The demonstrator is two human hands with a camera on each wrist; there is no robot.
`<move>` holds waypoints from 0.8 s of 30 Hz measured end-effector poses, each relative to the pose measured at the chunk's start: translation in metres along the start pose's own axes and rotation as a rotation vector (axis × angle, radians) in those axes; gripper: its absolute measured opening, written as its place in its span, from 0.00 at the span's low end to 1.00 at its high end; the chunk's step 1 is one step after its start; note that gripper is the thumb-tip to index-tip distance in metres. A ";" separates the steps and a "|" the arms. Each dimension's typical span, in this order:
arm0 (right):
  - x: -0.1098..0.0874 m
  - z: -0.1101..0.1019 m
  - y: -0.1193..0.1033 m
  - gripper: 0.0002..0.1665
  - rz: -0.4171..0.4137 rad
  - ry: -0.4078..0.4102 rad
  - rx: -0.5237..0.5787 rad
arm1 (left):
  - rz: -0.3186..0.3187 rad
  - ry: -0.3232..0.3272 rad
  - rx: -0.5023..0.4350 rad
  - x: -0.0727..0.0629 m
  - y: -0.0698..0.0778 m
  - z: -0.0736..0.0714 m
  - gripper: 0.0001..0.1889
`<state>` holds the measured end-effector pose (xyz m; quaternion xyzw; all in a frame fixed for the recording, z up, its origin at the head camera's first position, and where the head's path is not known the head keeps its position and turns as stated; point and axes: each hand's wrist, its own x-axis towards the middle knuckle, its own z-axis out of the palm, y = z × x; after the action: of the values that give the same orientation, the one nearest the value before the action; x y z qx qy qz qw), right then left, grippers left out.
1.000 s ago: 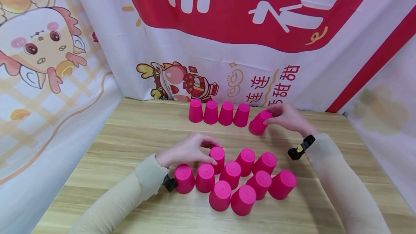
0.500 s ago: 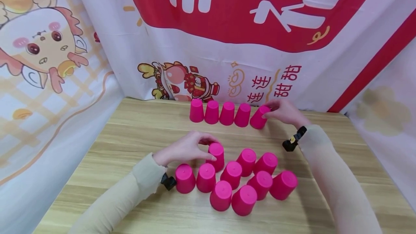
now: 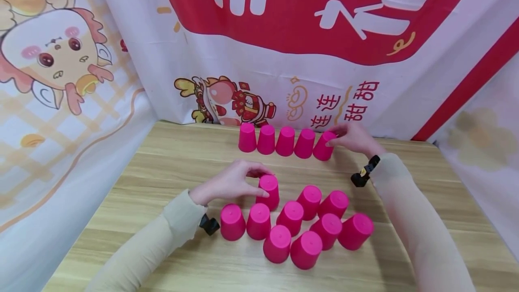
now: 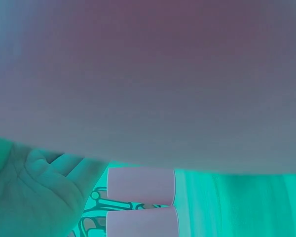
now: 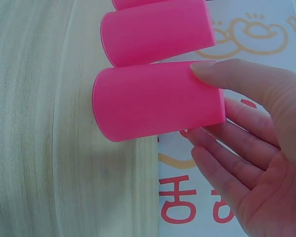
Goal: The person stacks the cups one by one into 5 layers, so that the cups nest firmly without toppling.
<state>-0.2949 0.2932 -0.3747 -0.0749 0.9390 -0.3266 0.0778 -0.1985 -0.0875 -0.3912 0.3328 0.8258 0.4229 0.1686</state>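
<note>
Pink cups: fifteen, all mouth down; five in a back row, ten in a front group.

Right-hand cup: one, at the right end of the back row near the bench's back edge, just beside its neighbour; pinched between thumb and fingers of the right hand.

Left-hand cup: one, at the back of the front group; gripped by thumb and fingers of the left hand. Whether its rim meets the bench cannot be told.

Cups not in the hands: thirteen. Four continue the back row towards the bench's left edge; nine stand close together on the nearer part, well apart from left and right edges, two of them foremost.

Bench: one, wood-grain top.

Sleeves: two, cream.

Wrist devices: two, black, one per wrist.

Printed cloth: hanging behind the bench's back edge; one large red panel, white characters. More patterned cloth lies beyond the left edge.
</note>
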 end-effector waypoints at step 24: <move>-0.059 -0.018 0.010 0.42 -0.116 0.103 0.115 | 0.039 0.297 -0.009 0.007 0.004 -0.032 0.27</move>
<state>-0.2411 0.3230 -0.3612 -0.1075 0.9155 -0.3873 0.0146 -0.2200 -0.1003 -0.3694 0.2816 0.8333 0.4743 0.0377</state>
